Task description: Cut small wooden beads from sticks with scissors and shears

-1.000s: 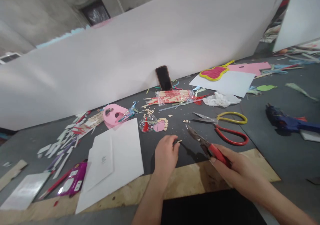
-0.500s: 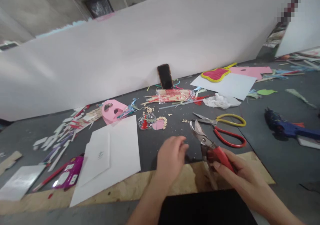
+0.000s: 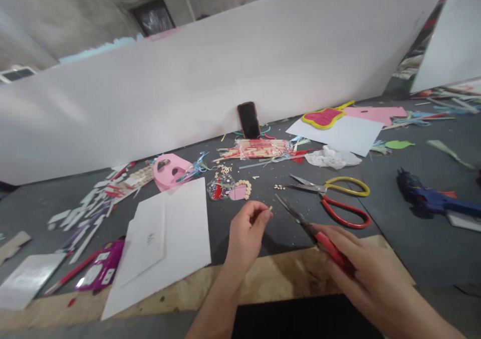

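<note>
My left hand (image 3: 248, 231) pinches a short pale stick piece (image 3: 271, 208) whose tip shows past the thumb and forefinger. Red-handled pruning shears (image 3: 330, 248) are gripped in my right hand (image 3: 355, 264), seen edge-on, their blades pointing up and left towards that piece. Just beyond the shears lie scissors (image 3: 323, 188) with one yellow and one red handle, blades apart. A small group of cut pieces (image 3: 279, 187) sits by the scissors' tips. Behind my left hand is a pink shape (image 3: 238, 192) edged with pale pieces, beside a clear bag of beads (image 3: 218, 188).
White sheets (image 3: 188, 228) and a purple packet (image 3: 99, 269) lie at left, near a pink mask-like cutout (image 3: 171, 171). Wrapped sticks (image 3: 263, 148) and a phone (image 3: 248, 120) stand towards the white partition (image 3: 188, 88). A blue glue gun (image 3: 432, 193) is at right.
My left hand has closed from loose fingers into a pinch, with a small stick piece now showing. The pruning shears have turned edge-on, their blades swinging left towards it.
</note>
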Demonstrator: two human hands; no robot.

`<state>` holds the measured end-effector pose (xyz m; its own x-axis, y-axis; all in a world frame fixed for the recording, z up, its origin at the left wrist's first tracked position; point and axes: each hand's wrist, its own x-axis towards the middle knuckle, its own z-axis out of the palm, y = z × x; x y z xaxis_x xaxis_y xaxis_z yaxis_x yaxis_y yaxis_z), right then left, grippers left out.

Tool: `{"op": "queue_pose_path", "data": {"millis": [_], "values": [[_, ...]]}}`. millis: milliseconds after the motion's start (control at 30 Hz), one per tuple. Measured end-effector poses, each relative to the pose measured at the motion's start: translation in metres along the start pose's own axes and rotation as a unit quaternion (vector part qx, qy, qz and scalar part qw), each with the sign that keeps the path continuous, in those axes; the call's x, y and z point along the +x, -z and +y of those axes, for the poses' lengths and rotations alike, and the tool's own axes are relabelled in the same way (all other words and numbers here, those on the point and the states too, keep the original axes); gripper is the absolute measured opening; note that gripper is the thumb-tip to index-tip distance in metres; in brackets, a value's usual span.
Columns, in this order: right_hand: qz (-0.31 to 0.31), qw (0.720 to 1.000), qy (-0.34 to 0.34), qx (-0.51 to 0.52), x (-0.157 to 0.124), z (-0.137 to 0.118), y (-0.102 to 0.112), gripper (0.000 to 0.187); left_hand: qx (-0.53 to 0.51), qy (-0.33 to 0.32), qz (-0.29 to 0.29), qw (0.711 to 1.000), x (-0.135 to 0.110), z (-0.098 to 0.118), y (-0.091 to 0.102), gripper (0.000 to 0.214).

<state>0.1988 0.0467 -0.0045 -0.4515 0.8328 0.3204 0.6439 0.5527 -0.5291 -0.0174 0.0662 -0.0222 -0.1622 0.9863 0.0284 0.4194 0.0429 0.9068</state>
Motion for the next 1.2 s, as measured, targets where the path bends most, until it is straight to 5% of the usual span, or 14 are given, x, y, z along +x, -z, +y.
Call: {"op": "queue_pose_path", "data": {"millis": [133, 333, 1200], "values": [[0.043, 0.996, 0.051, -0.060, -0.003, 0.002, -0.019, 0.032, -0.167, 0.040, 0.042, 0.984, -0.003, 0.008, 0.002, 0.016], [0.048, 0.992, 0.064, -0.098, -0.007, 0.004, -0.030, 0.045, -0.234, 0.062, 0.048, 0.969, -0.002, 0.009, -0.003, 0.015], [0.052, 0.989, 0.070, -0.120, -0.008, -0.005, -0.027, 0.044, -0.151, 0.048, 0.067, 0.985, -0.010, 0.014, 0.002, 0.011]]}}
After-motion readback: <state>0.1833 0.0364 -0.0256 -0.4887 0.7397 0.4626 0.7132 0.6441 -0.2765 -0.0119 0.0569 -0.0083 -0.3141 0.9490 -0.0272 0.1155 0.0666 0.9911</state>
